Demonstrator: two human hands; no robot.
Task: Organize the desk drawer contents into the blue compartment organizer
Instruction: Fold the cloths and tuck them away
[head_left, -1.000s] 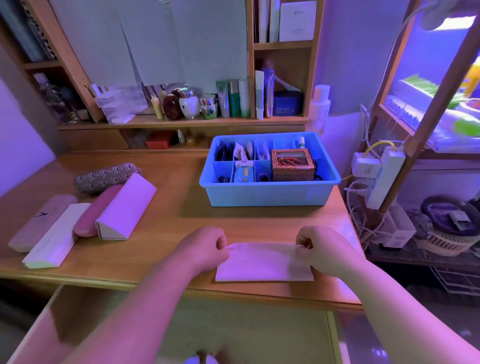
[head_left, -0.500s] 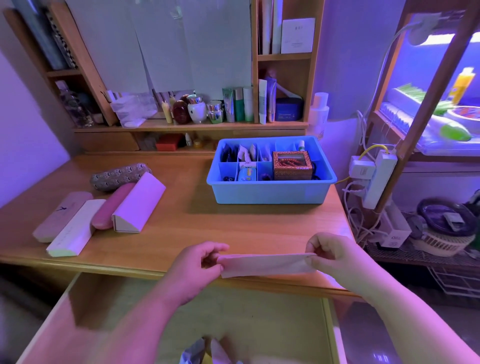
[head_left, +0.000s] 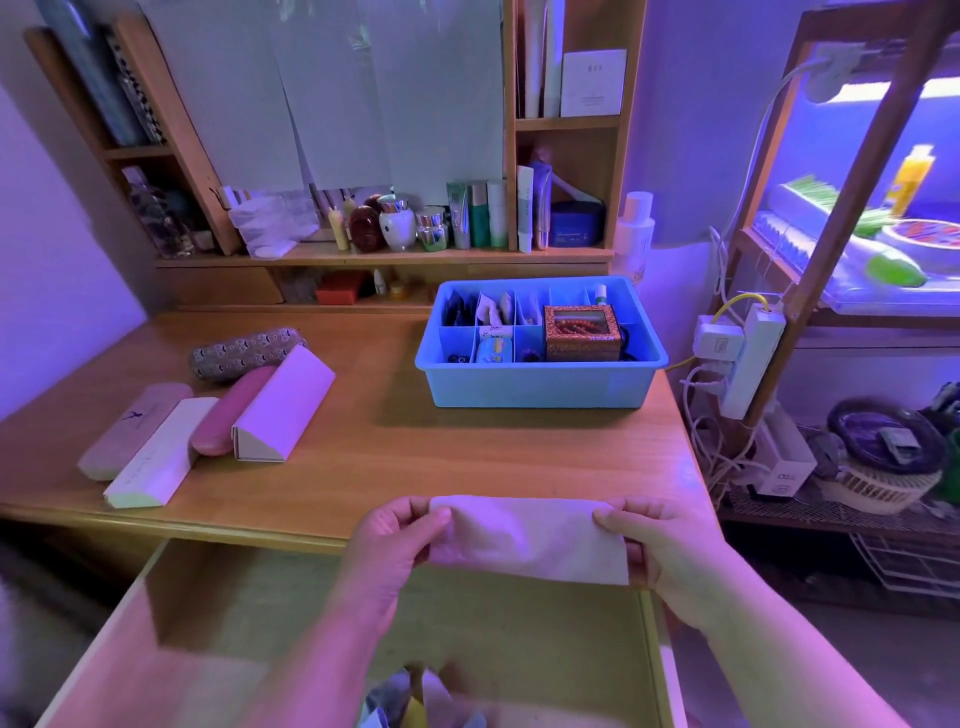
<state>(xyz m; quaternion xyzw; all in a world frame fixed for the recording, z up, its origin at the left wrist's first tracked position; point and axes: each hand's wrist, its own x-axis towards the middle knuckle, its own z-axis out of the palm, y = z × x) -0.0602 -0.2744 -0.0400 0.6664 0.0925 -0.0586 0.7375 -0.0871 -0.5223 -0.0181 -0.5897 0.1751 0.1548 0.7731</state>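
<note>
The wooden worktop (head_left: 467, 447) is carrying everything, and the open drawer (head_left: 322, 623) is gaping beneath its front edge. The blue compartment organizer (head_left: 535, 384) is sitting toward the back right, its compartments holding small items and a patterned box (head_left: 582, 332) at its right side. Four long cases (head_left: 208, 410) are lying side by side at the left. Nothing is standing between the organizer and the hands. A pale envelope (head_left: 530, 540) is hovering above the worktop's front edge, over the drawer: the left hand (head_left: 395, 545) is pinching its left end with thumb and fingers, and the right hand (head_left: 660, 551) is pinching its right end.
</note>
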